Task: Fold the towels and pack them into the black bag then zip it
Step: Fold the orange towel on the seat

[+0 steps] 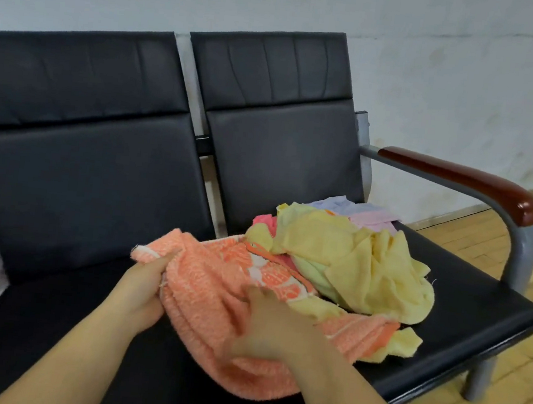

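The fuzzy orange terry towel with a white-and-orange patterned band lies bunched across the gap between the two black padded seats, draped partly over the front edge. No writing or label can be read on it or on anything else here. The left hand grips the towel's near-left edge, thumb laid along the white-trimmed hem and fingers curled under the cloth. The right hand rests on top of the towel's middle, but it is smeared by motion blur, so I cannot tell whether its fingers are spread flat or pinching the fabric. Just beyond, touching the orange towel, a crumpled pale yellow towel heaps over a light green one, with pink and lilac cloths peeking out behind. All sit on the right-hand black seat of the metal-framed bench, beside its reddish-brown wooden armrest. The bench's left end is cut off.
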A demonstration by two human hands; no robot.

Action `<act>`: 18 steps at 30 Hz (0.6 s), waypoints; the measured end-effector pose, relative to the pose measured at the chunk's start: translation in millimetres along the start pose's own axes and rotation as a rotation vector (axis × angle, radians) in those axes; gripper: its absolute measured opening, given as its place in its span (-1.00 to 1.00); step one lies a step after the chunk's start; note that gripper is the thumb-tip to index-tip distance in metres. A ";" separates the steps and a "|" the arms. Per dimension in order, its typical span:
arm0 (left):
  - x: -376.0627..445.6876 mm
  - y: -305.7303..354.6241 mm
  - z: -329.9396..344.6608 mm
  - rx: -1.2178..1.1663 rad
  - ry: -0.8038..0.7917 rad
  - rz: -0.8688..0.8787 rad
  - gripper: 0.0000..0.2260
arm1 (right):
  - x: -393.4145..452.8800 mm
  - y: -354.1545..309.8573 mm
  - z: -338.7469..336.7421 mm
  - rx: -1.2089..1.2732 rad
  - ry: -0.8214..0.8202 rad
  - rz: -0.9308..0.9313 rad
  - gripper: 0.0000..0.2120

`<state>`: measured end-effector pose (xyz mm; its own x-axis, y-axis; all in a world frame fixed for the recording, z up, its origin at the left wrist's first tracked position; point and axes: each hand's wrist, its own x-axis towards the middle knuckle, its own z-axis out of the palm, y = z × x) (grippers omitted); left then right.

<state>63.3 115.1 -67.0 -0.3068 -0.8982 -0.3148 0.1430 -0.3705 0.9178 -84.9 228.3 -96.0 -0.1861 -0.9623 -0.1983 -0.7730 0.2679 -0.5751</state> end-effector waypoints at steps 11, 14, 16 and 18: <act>-35.6 -76.4 -184.5 0.475 0.289 -0.095 -0.18 | 31.2 -20.0 78.0 -0.473 -0.009 -0.097 -0.73; -38.6 -89.5 -195.1 0.738 0.435 0.054 -0.15 | 33.1 -26.4 83.9 -0.367 0.193 -0.025 -0.64; -44.2 -89.5 -187.8 1.002 0.480 0.217 -0.24 | 35.7 -20.9 77.0 -0.399 0.336 0.108 -0.44; -51.4 -90.0 -174.0 1.167 0.402 0.542 -0.44 | 39.6 -9.5 68.3 -0.337 0.299 0.251 -0.25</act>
<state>229.9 153.5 -175.6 -0.1438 -0.9473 0.2861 -0.7824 0.2858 0.5533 -43.5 190.9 -152.6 -0.5184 -0.8545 -0.0330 -0.8256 0.5102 -0.2412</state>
